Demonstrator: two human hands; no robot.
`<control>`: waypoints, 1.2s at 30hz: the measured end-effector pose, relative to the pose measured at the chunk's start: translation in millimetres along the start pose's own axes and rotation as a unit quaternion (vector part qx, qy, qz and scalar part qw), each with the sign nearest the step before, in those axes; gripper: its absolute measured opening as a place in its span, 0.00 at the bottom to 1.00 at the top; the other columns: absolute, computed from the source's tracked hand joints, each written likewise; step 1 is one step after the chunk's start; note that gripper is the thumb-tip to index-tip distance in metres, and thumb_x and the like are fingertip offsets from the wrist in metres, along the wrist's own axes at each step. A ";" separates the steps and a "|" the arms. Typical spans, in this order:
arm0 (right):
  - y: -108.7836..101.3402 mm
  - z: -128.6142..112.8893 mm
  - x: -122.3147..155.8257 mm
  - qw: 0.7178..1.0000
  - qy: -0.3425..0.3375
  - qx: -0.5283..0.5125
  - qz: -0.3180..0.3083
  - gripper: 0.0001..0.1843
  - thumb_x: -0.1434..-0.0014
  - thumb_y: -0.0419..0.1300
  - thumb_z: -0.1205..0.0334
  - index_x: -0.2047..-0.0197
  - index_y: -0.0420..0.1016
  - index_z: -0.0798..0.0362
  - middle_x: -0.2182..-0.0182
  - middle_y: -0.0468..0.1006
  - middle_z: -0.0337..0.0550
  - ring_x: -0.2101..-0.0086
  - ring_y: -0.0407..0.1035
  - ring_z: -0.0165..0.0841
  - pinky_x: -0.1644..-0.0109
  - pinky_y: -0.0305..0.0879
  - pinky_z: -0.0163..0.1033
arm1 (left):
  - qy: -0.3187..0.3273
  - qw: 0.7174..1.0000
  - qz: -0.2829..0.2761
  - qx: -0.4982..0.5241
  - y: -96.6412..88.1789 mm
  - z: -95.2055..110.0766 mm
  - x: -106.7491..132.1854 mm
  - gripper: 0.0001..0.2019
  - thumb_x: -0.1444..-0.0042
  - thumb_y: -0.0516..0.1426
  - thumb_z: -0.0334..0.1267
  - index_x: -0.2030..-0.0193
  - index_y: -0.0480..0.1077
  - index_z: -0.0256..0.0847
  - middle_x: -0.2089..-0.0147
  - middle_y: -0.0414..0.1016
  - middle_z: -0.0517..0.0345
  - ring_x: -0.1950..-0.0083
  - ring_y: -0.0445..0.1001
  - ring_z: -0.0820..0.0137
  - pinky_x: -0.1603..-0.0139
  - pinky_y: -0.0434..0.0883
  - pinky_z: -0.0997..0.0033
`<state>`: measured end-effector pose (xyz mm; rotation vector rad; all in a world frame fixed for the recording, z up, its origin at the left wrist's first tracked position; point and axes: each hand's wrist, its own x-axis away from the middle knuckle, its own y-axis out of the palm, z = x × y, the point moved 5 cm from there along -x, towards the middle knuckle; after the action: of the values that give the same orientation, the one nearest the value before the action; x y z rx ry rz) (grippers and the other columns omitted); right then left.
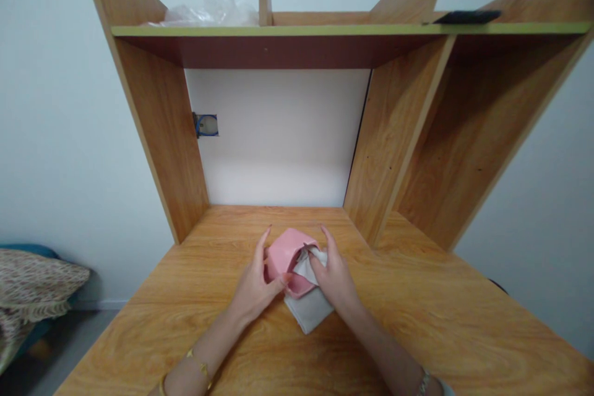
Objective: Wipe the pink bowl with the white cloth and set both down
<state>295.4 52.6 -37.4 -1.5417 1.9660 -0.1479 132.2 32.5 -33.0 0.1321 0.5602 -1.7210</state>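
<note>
A pink bowl [284, 253] is tilted on its side on the wooden desk [417, 315], near the middle. My left hand [255, 284] curls round the bowl's left rim and steadies it. My right hand [334, 278] presses a grey cloth [309, 312] against the bowl's opening, with its fingers bent over the cloth. Part of the cloth trails onto the desk under the bowl. The bowl's inside is mostly hidden by the cloth and my fingers.
The desk has wooden side panels [162, 130] and a green-edged shelf [343, 30] above. Crumpled clear plastic [211, 11] and a dark flat object [466, 16] lie on the shelf. A patterned fabric [32, 284] sits low at the left.
</note>
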 end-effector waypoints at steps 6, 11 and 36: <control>7.9 9.4 -0.4 0.995 0.029 -0.086 0.041 0.32 0.50 0.49 0.63 0.42 0.49 0.58 0.51 0.67 0.52 0.54 0.65 0.36 0.53 0.62 0.41 | 0.030 0.996 0.004 0.083 21.1 0.4 2.2 0.46 0.57 0.60 0.50 0.39 0.35 0.39 0.41 0.53 0.42 0.41 0.56 0.60 0.44 0.58 0.61; 10.9 5.5 -2.7 0.997 0.050 -0.052 0.007 0.37 0.53 0.52 0.62 0.40 0.45 0.60 0.60 0.73 0.51 0.63 0.69 0.37 0.61 0.65 0.40 | 0.005 1.000 0.028 0.012 14.3 -0.4 2.7 0.39 0.53 0.57 0.40 0.40 0.37 0.40 0.47 0.61 0.46 0.48 0.64 0.62 0.50 0.63 0.60; 7.4 9.9 -3.0 0.992 -0.003 -0.114 0.049 0.30 0.52 0.50 0.67 0.44 0.53 0.55 0.50 0.66 0.50 0.50 0.61 0.37 0.47 0.57 0.44 | 0.004 1.000 -0.003 0.001 12.4 -5.0 1.0 0.48 0.56 0.58 0.52 0.38 0.30 0.41 0.47 0.61 0.44 0.64 0.68 0.68 0.61 0.66 0.65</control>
<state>294.9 60.5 -47.4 -1.5793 2.1072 0.1257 142.8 32.2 -41.4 0.1389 0.5647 -1.7282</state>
